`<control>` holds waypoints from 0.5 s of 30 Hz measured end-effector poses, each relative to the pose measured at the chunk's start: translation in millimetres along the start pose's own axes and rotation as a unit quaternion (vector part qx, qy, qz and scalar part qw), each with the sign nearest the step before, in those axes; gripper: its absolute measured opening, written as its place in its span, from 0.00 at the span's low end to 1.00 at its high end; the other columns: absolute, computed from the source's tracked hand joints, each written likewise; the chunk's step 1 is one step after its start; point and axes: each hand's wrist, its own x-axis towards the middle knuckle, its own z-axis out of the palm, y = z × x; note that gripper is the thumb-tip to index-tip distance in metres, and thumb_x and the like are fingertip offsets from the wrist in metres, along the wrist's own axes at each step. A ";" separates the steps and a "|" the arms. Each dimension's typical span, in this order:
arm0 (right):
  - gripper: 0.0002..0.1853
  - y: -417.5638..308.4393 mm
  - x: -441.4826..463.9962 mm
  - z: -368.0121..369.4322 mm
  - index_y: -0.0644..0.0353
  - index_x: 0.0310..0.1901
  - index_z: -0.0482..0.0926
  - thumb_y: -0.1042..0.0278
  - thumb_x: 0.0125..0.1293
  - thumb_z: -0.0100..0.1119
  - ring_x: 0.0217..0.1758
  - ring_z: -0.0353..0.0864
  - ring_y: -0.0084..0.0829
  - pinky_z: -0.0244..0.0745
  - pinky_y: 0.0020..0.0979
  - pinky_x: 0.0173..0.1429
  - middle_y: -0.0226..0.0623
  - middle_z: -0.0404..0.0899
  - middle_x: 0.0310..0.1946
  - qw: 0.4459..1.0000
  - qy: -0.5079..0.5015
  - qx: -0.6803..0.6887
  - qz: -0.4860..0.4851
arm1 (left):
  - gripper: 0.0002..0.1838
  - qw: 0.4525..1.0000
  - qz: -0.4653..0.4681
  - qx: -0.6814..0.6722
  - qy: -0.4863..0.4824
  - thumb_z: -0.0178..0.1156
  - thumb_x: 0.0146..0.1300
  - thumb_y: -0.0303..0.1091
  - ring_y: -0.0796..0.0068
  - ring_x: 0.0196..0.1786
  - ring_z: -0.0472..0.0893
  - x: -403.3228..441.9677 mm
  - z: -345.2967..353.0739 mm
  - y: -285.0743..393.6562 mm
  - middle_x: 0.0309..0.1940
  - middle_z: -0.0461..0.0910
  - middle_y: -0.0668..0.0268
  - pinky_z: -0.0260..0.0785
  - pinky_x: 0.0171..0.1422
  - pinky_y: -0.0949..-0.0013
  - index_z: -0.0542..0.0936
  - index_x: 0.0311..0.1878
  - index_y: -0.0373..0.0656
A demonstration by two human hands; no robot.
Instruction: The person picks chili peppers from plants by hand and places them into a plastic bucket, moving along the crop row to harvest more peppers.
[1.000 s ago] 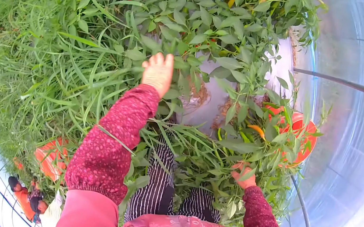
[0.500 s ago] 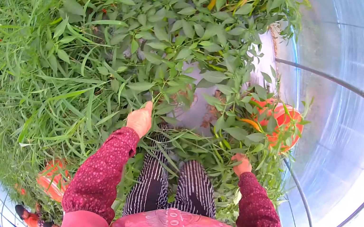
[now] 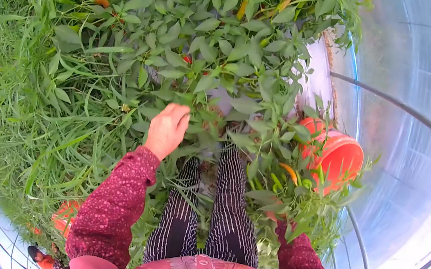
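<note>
My left hand (image 3: pixel 167 129) is over the green pepper plants (image 3: pixel 207 47) in front of my legs, its fingers bent and pressed together; whether it holds anything cannot be made out. My right hand (image 3: pixel 272 215) is mostly hidden by leaves low on the right, near the end of its maroon sleeve. Just above it, an orange pepper (image 3: pixel 289 173) and green peppers (image 3: pixel 276 181) hang among the leaves. A tilted red bucket (image 3: pixel 342 158) rests among the plants beyond that hand.
Tall grass (image 3: pixel 21 102) fills the left side. A red container (image 3: pixel 65 216) lies at the lower left, with a person (image 3: pixel 47 263) beyond it. Plastic sheeting (image 3: pixel 408 144) with curved pipes (image 3: pixel 413 112) rises on the right. A pale ground sheet (image 3: pixel 314 74) shows between the plants.
My left hand has come back from farther out and its fingers have closed up. My right hand has sunk lower behind leaves. My legs have shifted forward, and more of the bucket's opening shows.
</note>
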 end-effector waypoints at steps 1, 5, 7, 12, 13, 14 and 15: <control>0.14 2.8 10.9 -14.9 0.58 0.45 0.74 0.63 0.60 0.53 0.37 0.76 0.44 0.72 0.41 0.41 0.43 0.78 0.39 0.998 -0.035 0.029 -0.044 | 0.15 0.999 0.011 -0.033 0.040 0.58 0.58 0.33 0.53 0.47 0.78 25.4 1.3 11.4 0.46 0.77 0.56 0.71 0.51 0.58 0.75 0.48 0.39; 0.15 -15.8 67.0 -106.0 0.60 0.46 0.73 0.63 0.61 0.52 0.36 0.76 0.45 0.72 0.42 0.42 0.45 0.78 0.39 0.975 -0.126 0.114 -0.140 | 0.34 0.991 0.018 -0.052 0.122 0.62 0.54 0.35 0.52 0.64 0.65 127.0 16.2 49.8 0.62 0.65 0.51 0.59 0.66 0.60 0.62 0.65 0.45; 0.16 -52.2 93.1 -158.2 0.60 0.48 0.72 0.63 0.61 0.52 0.37 0.76 0.48 0.71 0.43 0.42 0.47 0.78 0.39 0.982 -0.116 0.117 -0.087 | 0.35 0.997 0.002 -0.024 0.073 0.63 0.53 0.37 0.52 0.65 0.63 154.4 43.0 42.9 0.63 0.64 0.51 0.57 0.67 0.58 0.62 0.65 0.46; 0.15 -118.5 150.9 -257.8 0.59 0.50 0.71 0.66 0.62 0.52 0.39 0.78 0.54 0.73 0.47 0.44 0.54 0.78 0.32 0.978 -0.078 0.191 -0.010 | 0.19 0.978 -0.052 0.069 -0.192 0.59 0.55 0.40 0.55 0.64 0.65 168.7 84.6 55.3 0.55 0.72 0.55 0.58 0.65 0.51 0.76 0.50 0.45; 0.15 -125.0 162.6 -265.7 0.59 0.50 0.70 0.66 0.61 0.53 0.36 0.77 0.55 0.73 0.47 0.42 0.54 0.77 0.28 0.975 -0.044 0.218 -0.022 | 0.19 0.977 -0.056 0.075 -0.192 0.59 0.55 0.40 0.55 0.64 0.65 164.3 86.2 57.2 0.55 0.72 0.55 0.58 0.65 0.51 0.76 0.50 0.45; 0.16 -128.3 172.8 -271.8 0.59 0.50 0.70 0.66 0.61 0.53 0.33 0.76 0.56 0.73 0.47 0.41 0.54 0.76 0.25 0.969 -0.010 0.245 -0.033 | 0.15 0.964 -0.035 0.151 -0.218 0.59 0.54 0.38 0.56 0.64 0.66 157.1 90.0 56.1 0.52 0.73 0.56 0.60 0.64 0.52 0.77 0.45 0.44; 0.16 -128.4 182.3 -275.8 0.59 0.50 0.70 0.66 0.61 0.53 0.33 0.76 0.56 0.73 0.47 0.41 0.54 0.76 0.25 0.967 -0.012 0.250 -0.038 | 0.11 0.943 -0.014 0.225 -0.244 0.58 0.54 0.35 0.57 0.64 0.67 149.6 92.5 54.1 0.49 0.75 0.57 0.61 0.63 0.53 0.79 0.40 0.43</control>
